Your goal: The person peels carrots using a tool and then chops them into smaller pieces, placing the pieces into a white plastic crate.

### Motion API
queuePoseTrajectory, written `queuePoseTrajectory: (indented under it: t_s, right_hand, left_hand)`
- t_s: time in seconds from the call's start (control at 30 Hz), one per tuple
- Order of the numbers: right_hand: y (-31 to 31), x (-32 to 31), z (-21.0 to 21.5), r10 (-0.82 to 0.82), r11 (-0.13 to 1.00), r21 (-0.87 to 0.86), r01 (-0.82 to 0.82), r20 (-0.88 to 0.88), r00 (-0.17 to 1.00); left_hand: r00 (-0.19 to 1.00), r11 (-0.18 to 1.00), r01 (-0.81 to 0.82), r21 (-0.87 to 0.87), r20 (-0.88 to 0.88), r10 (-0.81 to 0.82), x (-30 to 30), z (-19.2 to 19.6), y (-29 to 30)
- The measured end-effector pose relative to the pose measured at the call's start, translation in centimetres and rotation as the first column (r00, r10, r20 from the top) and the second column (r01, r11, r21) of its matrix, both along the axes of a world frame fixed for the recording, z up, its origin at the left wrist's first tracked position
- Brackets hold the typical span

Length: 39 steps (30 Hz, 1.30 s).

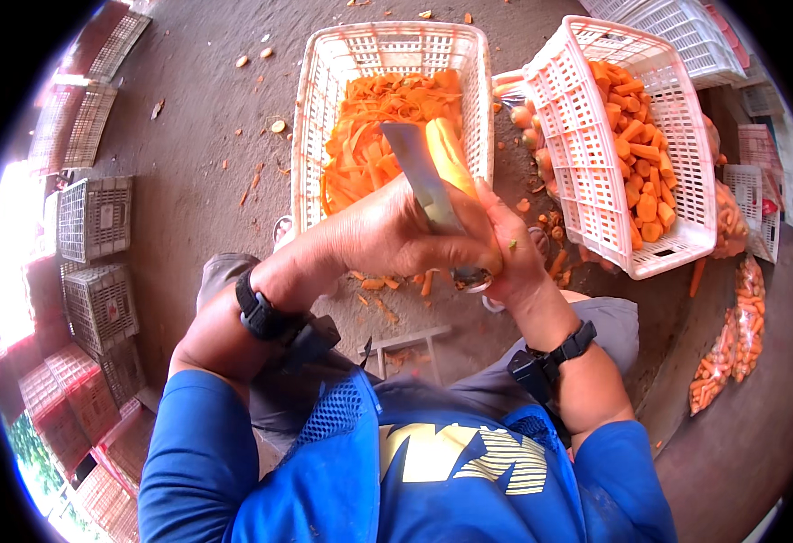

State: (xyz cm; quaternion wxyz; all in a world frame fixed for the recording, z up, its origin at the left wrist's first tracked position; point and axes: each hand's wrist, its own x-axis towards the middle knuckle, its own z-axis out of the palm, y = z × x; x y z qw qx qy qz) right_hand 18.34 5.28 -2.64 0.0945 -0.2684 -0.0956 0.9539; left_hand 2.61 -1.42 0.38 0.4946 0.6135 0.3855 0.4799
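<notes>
Head camera looked down at two hands working close together over the brown dirt floor [188, 154]. The left hand [387, 237] was curled tight around a flat grey metal knife blade [423, 176]. The right hand [509, 249] was wrapped around the low end of a long orange carrot [451, 154], and the carrot poked up past the fingers, touching the blade on its right side.

Right behind the hands stood a white plastic basket full of thin orange peels [387, 127]. It looked like lots of peeling was already done. A second white plastic basket tipped on its side [586, 181] was to the right, with many chopped orange carrot pieces [641, 181] inside. Clear bags of small carrots [731, 335] lay near the floor's right edge, so I think plenty of work was left. Little orange scraps [383, 285] lay on the floor under the hands.
</notes>
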Motion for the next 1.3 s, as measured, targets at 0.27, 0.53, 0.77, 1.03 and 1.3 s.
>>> queuePoseTrajectory:
  t_s: [0.27, 0.53, 0.77, 1.03, 1.3]
  right_hand:
    - [-1.1, 0.7, -0.4, 0.082, 0.996, 0.061, -0.072, -0.181, 0.980]
    - [-2.1, 2.6, -1.9, 0.142, 0.975, -0.149, -0.167, -0.167, 0.976]
    - [-0.2, 2.2, -1.1, 0.002, 0.994, 0.111, 0.008, -0.085, 0.996]
    - [1.7, 1.6, -2.6, -0.145, 0.988, 0.028, 0.153, -0.190, 0.971]
    - [-0.9, 0.7, -1.7, 0.033, 0.999, -0.028, -0.038, -0.139, 0.990]
  left_hand:
    - [0.994, 0.857, 0.015, -0.515, 0.099, 0.041, -2.3, 0.6, 0.5]
    - [0.896, 0.803, -0.438, -0.404, -0.120, 0.428, -10.0, -6.5, 2.9]
    - [0.697, 0.643, -0.717, -0.268, -0.272, 0.664, -11.0, -5.9, 3.8]
    - [0.992, 0.917, -0.120, -0.382, -0.014, 0.124, -2.4, 0.1, 1.1]
    - [0.994, 0.865, 0.075, -0.497, 0.106, -0.026, -2.8, -0.4, 0.5]
